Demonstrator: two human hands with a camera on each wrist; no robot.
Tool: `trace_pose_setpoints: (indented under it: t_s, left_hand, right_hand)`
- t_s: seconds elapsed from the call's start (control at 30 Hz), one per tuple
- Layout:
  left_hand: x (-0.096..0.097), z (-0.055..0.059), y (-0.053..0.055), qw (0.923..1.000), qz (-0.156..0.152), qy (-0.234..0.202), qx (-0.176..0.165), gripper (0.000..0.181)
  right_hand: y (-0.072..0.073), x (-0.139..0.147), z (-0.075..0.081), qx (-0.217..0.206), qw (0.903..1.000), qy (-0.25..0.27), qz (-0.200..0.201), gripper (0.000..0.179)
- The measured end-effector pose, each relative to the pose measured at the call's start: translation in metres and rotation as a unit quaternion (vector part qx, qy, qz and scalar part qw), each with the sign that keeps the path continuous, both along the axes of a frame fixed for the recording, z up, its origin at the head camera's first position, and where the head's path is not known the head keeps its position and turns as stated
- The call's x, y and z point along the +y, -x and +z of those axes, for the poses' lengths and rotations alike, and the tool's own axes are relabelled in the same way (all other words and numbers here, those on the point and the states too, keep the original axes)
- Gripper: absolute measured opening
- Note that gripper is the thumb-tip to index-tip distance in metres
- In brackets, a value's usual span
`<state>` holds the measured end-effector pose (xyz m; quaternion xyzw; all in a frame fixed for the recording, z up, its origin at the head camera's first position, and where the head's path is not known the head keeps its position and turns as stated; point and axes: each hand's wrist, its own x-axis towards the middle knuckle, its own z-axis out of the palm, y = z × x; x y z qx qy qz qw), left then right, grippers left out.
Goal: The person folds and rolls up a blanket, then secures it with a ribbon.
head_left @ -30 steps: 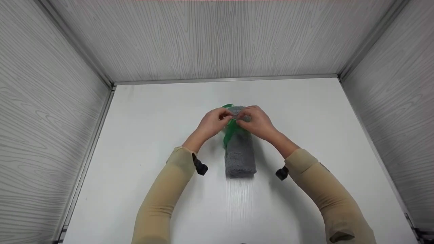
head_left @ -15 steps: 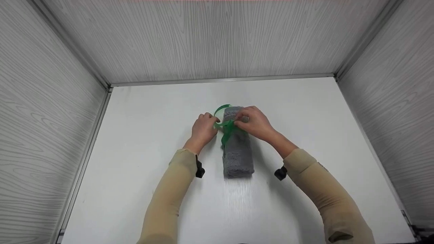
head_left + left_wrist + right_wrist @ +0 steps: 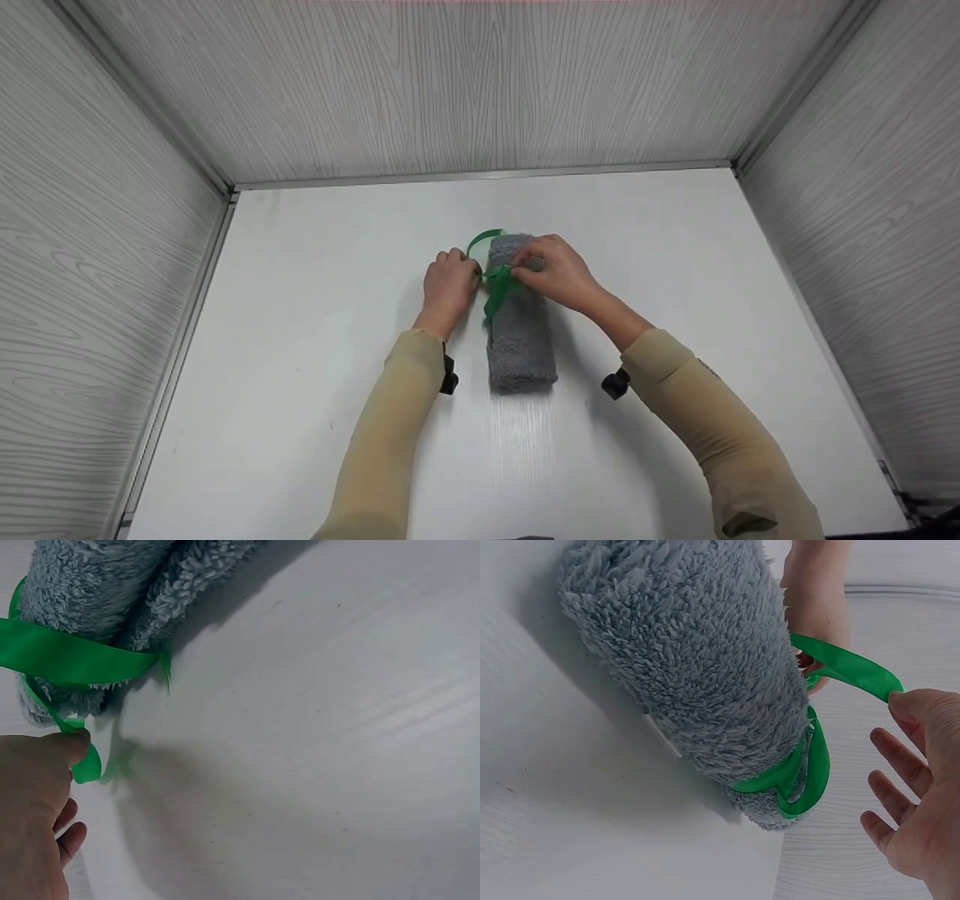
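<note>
A rolled, fluffy grey towel [image 3: 521, 345] lies lengthwise on the table, with a green ribbon [image 3: 496, 291] wrapped around its far part. My left hand [image 3: 448, 286], at the towel's left side, pinches a ribbon end between thumb and finger; a short tail [image 3: 88, 765] sticks out past the thumb in the left wrist view. Over the towel's right side, my right hand [image 3: 561, 274] pinches another stretch of ribbon [image 3: 851, 667], which runs taut toward the left hand. A loose ribbon loop [image 3: 817, 772] curls on the towel in the right wrist view.
The white table [image 3: 315, 360] surrounds the towel. Grey wood-grain panels stand at the back [image 3: 480, 90], left [image 3: 90, 285] and right [image 3: 847, 225]. Small black cameras [image 3: 616, 384] are strapped at both sleeve cuffs.
My left hand has moved left from over the towel to its side, drawing the ribbon out with it. The right hand stays over the towel, pinching ribbon.
</note>
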<state>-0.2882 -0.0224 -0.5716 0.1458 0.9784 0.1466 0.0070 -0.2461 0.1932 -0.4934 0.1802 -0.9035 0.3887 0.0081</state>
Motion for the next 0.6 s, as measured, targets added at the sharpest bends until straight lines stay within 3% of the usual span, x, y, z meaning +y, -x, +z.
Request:
trace_pose_setpoints:
  t_s: [0.23,0.6]
  left_hand:
    - [-0.006,0.014,-0.002,0.9998,0.01,-0.009,-0.013,0.019]
    - [-0.025,0.057,-0.012,0.9949,-0.01,-0.083,-0.056,0.019]
  right_hand:
    - [0.001,0.001,0.001,-0.009,0.9999,-0.011,-0.003,0.011]
    - [0.01,0.004,0.001,-0.019,0.9993,-0.027,-0.017,0.011]
